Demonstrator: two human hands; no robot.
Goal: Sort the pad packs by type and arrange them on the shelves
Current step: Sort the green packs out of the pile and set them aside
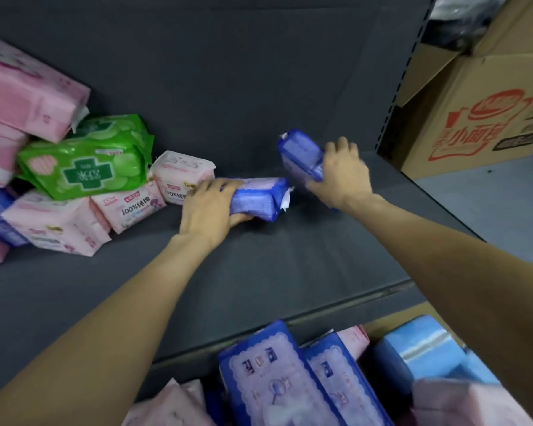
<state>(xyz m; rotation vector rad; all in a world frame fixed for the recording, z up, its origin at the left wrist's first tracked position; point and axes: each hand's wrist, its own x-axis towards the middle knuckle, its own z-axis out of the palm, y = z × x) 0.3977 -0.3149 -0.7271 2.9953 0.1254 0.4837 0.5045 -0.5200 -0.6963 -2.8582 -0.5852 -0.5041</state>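
Head view:
Left hand [208, 207]: wrapped round a blue pack [259, 196] lying flat on the grey shelf [290, 265], fingertips hidden behind it.
Right hand [340, 173]: gripping a second blue pack [300, 156], tilted, lower end hidden behind the hand.
Left pile: pink packs [31, 90], a green pack [86, 161], mostly cut off by the frame.
Bottom edge: more blue packs [268, 379], blurry print, can't read.
Right: cardboard box [490, 112], partly out of frame.
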